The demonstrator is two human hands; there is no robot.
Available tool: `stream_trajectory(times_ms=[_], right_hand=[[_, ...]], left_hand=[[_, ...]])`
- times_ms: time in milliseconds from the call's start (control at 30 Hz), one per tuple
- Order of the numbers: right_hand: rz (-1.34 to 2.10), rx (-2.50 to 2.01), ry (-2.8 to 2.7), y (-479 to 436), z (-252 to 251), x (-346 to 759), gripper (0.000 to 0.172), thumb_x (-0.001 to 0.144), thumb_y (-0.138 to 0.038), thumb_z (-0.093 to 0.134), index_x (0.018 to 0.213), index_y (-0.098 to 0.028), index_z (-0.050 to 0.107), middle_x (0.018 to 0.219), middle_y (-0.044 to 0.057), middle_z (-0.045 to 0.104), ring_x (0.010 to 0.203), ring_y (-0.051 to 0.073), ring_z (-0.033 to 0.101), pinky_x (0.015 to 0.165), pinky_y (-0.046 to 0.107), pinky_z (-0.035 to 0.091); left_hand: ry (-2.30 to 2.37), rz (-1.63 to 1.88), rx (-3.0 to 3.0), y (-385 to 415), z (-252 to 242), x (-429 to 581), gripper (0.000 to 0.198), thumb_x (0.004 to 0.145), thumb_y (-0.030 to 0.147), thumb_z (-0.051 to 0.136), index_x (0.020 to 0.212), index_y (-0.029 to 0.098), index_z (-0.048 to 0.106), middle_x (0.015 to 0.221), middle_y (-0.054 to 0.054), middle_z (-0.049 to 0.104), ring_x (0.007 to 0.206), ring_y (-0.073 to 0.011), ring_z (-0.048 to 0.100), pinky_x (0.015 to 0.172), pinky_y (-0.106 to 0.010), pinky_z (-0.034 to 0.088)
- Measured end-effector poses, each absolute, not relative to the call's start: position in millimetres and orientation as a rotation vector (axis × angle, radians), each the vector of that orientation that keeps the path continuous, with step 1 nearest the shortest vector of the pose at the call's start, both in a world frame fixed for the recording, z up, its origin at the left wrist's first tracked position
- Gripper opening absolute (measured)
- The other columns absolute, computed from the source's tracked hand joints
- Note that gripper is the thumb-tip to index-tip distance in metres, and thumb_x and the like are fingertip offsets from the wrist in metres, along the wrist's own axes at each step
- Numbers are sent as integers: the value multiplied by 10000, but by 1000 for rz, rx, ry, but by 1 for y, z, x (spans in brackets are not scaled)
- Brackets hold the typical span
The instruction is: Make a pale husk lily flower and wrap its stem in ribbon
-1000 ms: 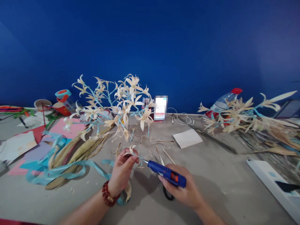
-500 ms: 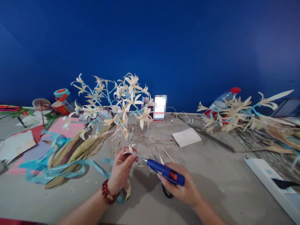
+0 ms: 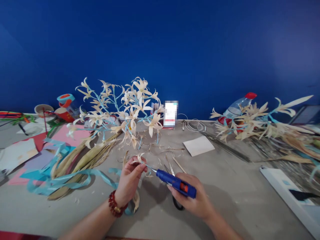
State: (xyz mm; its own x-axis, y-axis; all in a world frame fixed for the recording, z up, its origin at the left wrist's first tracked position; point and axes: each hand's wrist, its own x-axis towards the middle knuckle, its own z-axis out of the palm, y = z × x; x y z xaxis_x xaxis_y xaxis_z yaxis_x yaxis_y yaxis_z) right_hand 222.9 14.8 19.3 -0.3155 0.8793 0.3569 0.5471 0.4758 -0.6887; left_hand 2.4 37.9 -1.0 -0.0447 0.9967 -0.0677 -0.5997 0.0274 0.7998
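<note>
My left hand, with a red bead bracelet at the wrist, pinches a small cream petal flower on a thin blue stem, held just above the grey table. My right hand grips a blue glue gun. Its metal nozzle points left and reaches the flower's base at my left fingertips. Black-handled scissors lie on the table under the glue gun, mostly hidden by my right hand.
A large branch of cream flowers on blue stems stands behind my hands. Dried leaves and blue ribbon lie to the left beside coloured paper. A white card, white cable, plastic bottle and another flower bunch are right.
Both hands have kept their hold, with the nozzle still at the flower. The view has shifted very slightly; nothing on the table has moved.
</note>
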Motion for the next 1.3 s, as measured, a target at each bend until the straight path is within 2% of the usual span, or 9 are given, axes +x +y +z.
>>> stream_trajectory(times_ms=[233,900,1200,1300], right_hand=[[610,-1172,-2089,17,25,223,242,873,-334,553,668,-208,524,584,-32,495,525,123,499,523,231,379],[533,-1189,-2173,16,20,225,191,857,-301,552,700,-208,495,618,-20,530,564,132,523,548,231,355],[493,-1236,-2178,19,19,226,178,855,-314,561,715,-211,524,632,-4,577,568,145,556,537,227,386],[401,-1293,-2086,25,16,229,160,886,-330,535,786,-206,553,680,18,618,597,159,595,562,234,424]], left_hand=[[783,1472,642,39,-1,3,81,757,150,735,800,177,672,856,-1,631,668,-82,584,658,-208,484],[778,1488,607,40,0,3,67,765,147,727,787,173,669,857,-5,623,673,-78,571,648,-193,483],[747,1495,555,40,3,1,65,761,153,731,752,171,669,858,-4,628,668,-73,569,644,-187,489],[747,1483,522,40,2,1,80,751,153,739,731,171,663,855,-2,635,655,-74,576,632,-187,495]])
